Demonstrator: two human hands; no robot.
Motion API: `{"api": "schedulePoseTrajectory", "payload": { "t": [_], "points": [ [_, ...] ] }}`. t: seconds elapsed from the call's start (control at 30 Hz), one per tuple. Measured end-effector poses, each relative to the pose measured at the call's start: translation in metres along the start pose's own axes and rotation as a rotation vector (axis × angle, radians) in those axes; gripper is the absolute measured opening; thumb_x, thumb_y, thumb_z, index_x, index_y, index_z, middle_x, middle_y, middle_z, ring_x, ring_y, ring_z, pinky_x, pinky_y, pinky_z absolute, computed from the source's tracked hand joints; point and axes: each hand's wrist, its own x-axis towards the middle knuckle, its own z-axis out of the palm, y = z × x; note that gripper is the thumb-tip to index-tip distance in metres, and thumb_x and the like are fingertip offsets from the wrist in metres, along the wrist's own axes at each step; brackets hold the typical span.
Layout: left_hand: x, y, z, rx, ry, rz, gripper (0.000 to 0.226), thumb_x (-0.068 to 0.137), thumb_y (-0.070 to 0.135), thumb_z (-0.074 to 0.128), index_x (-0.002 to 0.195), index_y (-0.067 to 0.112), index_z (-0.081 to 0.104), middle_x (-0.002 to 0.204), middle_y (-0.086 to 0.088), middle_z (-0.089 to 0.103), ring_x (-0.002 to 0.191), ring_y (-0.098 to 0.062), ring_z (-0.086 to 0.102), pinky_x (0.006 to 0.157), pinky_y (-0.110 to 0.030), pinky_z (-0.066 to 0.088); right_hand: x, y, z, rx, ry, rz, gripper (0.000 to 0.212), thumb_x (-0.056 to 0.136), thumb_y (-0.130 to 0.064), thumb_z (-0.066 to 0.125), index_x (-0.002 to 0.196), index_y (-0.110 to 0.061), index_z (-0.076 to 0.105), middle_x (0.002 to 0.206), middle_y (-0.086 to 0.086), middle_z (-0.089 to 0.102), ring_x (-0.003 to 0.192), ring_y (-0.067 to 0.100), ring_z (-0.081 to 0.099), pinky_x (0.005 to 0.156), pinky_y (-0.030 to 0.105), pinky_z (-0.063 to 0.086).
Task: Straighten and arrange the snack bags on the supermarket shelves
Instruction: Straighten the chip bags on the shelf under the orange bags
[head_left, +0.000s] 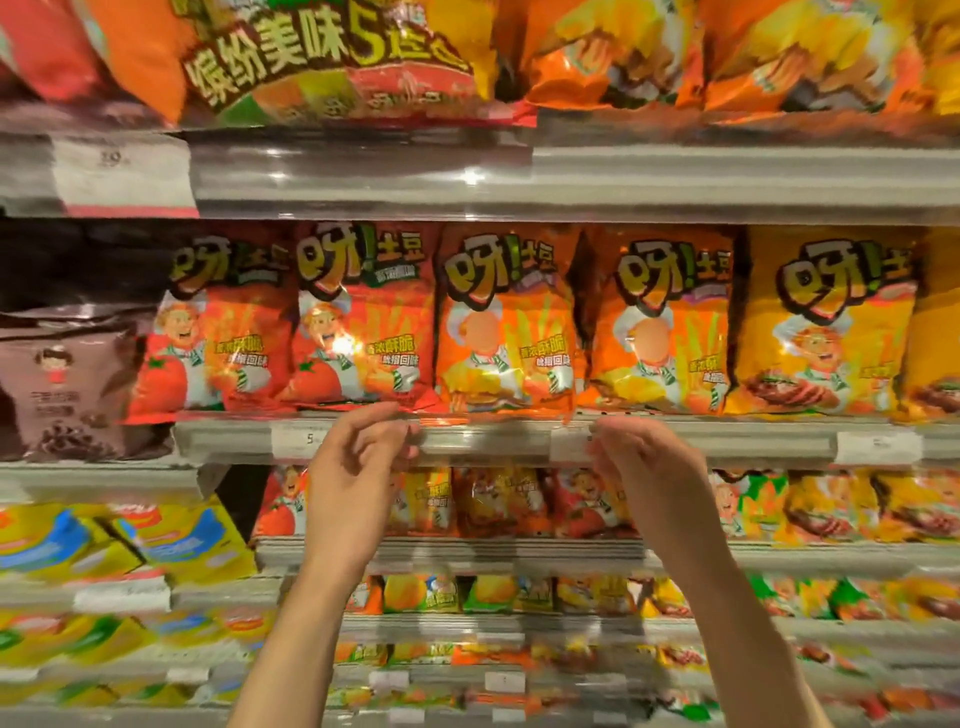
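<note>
A row of upright snack bags stands on the middle shelf: two red tomato bags, two orange bags and a yellow bag. Both hands are raised in front of the shelf's front edge, just under the left orange bag. My left hand is below that bag's lower left corner, fingers loosely curled, fingertips at the shelf lip. My right hand is below its lower right corner, fingers curled the same way. Neither hand visibly holds a bag. The picture is blurred around the fingers.
Large orange and multi-pack bags fill the shelf above. A brown bag stands at the left. Smaller bags of the same brand line the shelves below, with yellow-blue packs at the lower left. Price tags sit along the shelf edges.
</note>
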Motion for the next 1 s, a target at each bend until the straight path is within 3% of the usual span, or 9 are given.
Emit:
{"api": "schedulePoseTrajectory", "payload": {
  "t": [0.1,0.17,0.3,0.47,0.6,0.7,0.8,0.9,1.0],
  "points": [
    [0.001,-0.001,-0.003,0.086,0.015,0.053,0.017,0.098,0.005,0.063,0.108,0.017,0.07,0.087,0.008,0.077,0.078,-0.001,0.073,0.068,-0.008,0.051,0.002,0.005,0.002,0.004,-0.025,-0.022,0.021,0.102,-0.025,0.062,0.088,-0.034,0.074,0.082,-0.014,0.076,0.079,0.005,0.073,0.074,0.018,0.054],
    [-0.001,-0.005,-0.009,0.109,0.022,0.059,0.016,0.099,0.007,0.063,0.111,0.015,0.069,0.089,0.004,0.077,0.08,-0.004,0.073,0.069,-0.01,0.052,0.001,0.01,0.005,0.055,-0.042,0.022,0.017,0.102,-0.025,0.062,0.095,-0.035,0.074,0.087,-0.013,0.077,0.084,0.006,0.074,0.076,0.024,0.056],
    [0.001,-0.014,-0.024,0.117,0.044,0.024,0.017,0.1,0.009,0.061,0.111,0.019,0.07,0.091,-0.001,0.078,0.083,-0.016,0.074,0.072,-0.018,0.056,-0.008,0.015,0.013,0.03,-0.066,0.038,0.016,0.102,-0.023,0.061,0.099,-0.032,0.074,0.084,-0.012,0.075,0.078,0.007,0.072,0.069,0.017,0.055],
    [0.009,-0.026,-0.038,0.095,-0.007,0.032,0.015,0.099,0.006,0.061,0.108,0.013,0.071,0.091,-0.002,0.079,0.085,-0.015,0.075,0.072,-0.017,0.057,-0.019,0.017,0.019,-0.082,-0.022,0.062,0.014,0.101,-0.024,0.062,0.097,-0.03,0.073,0.083,-0.018,0.075,0.079,-0.002,0.071,0.068,0.007,0.049],
    [0.009,-0.045,-0.066,0.147,-0.077,0.038,0.016,0.099,0.005,0.062,0.102,0.015,0.074,0.093,-0.003,0.078,0.079,-0.009,0.072,0.07,-0.019,0.055,-0.036,0.034,0.04,0.003,-0.008,0.147,0.016,0.101,-0.011,0.061,0.098,-0.017,0.075,0.084,-0.009,0.076,0.076,0.004,0.071,0.067,0.014,0.053],
    [0.009,-0.067,-0.092,0.211,-0.076,-0.01,0.025,0.099,0.007,0.061,0.096,0.028,0.073,0.091,0.012,0.077,0.082,-0.003,0.071,0.071,-0.014,0.053,-0.049,0.05,0.057,0.161,-0.017,0.3,0.014,0.101,-0.003,0.058,0.093,-0.002,0.069,0.082,0.01,0.067,0.072,0.01,0.067,0.07,0.021,0.054],
    [0.009,-0.098,-0.112,0.25,-0.044,-0.126,0.019,0.1,0.008,0.06,0.098,0.023,0.072,0.088,0.01,0.076,0.085,-0.011,0.07,0.073,-0.028,0.056,-0.061,0.067,0.077,0.077,-0.107,0.337,0.03,0.101,-0.003,0.055,0.083,-0.02,0.071,0.073,-0.01,0.066,0.067,0.004,0.058,0.07,0.019,0.049],
    [0.013,-0.12,-0.115,0.263,-0.077,-0.21,0.015,0.102,0.01,0.058,0.1,0.018,0.07,0.091,0.007,0.074,0.09,-0.015,0.07,0.081,-0.033,0.055,-0.062,0.075,0.1,0.057,-0.175,0.397,0.032,0.098,0.009,0.055,0.087,-0.018,0.069,0.088,-0.001,0.07,0.085,0.018,0.062,0.092,0.034,0.049],
    [0.025,-0.136,-0.109,0.361,-0.124,-0.219,0.013,0.1,0.014,0.061,0.106,0.024,0.066,0.099,0.007,0.073,0.091,0.0,0.068,0.082,-0.026,0.053,-0.053,0.086,0.125,-0.162,-0.235,0.344,0.017,0.1,-0.005,0.06,0.097,-0.016,0.071,0.095,0.008,0.073,0.085,0.018,0.064,0.077,0.02,0.048]
  ]
}}
